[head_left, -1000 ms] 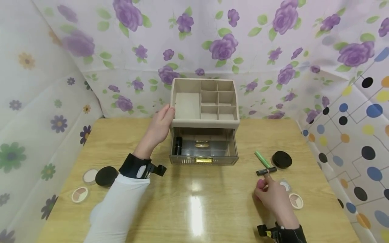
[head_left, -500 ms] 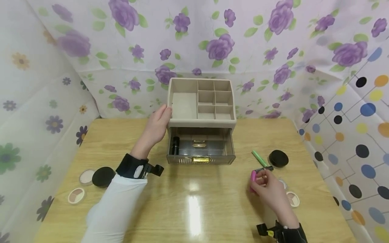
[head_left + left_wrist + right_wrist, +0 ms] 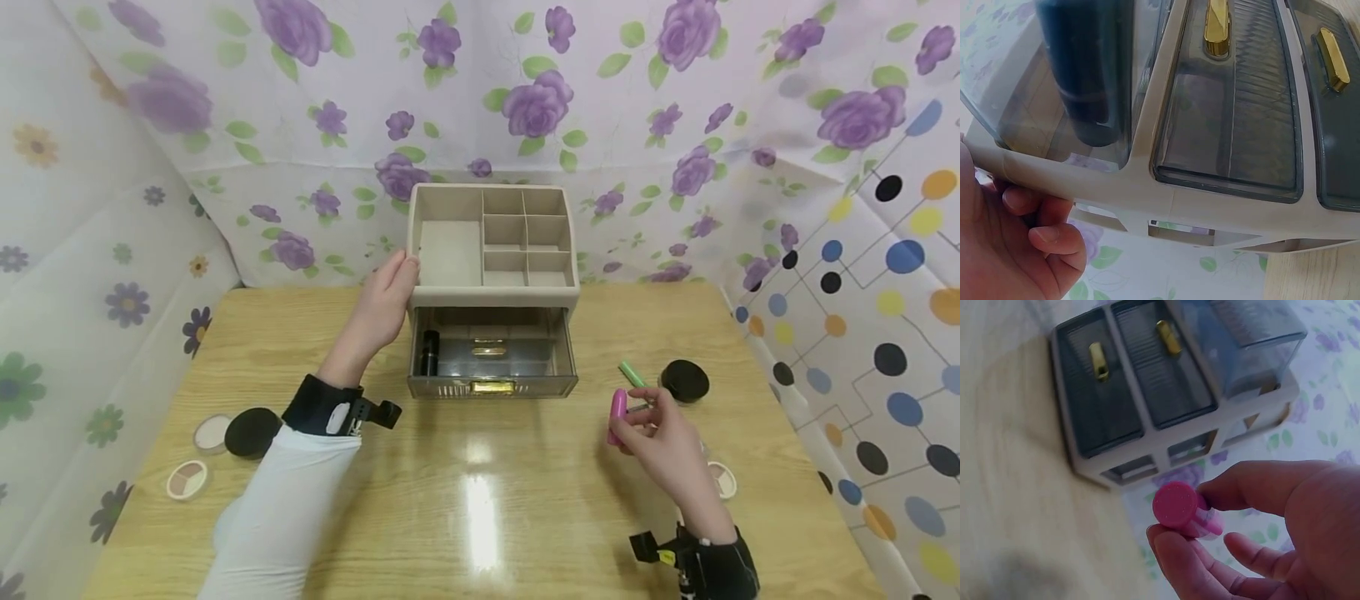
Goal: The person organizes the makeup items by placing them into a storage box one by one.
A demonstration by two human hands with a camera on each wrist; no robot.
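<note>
A beige cosmetics organizer stands at the back of the table, its top drawer pulled out. Inside that drawer, at the left, is a black tube. My left hand grips the organizer's upper left side; curled fingers show beside its frame in the left wrist view. Between thumb and fingers, my right hand pinches a bright pink tube, right of the organizer. The pink tube's round end faces the right wrist camera. A green tube lies just beyond this hand.
A round black case and a partly covered three-tone compact lie at the right. On the left are another black round case, a pale round compact and a three-tone compact. Patterned cloth stands behind the table.
My right hand has taken hold of the pink tube and moved slightly up and left with it. The left hand keeps its grip on the organizer. The head view has shifted slightly.
</note>
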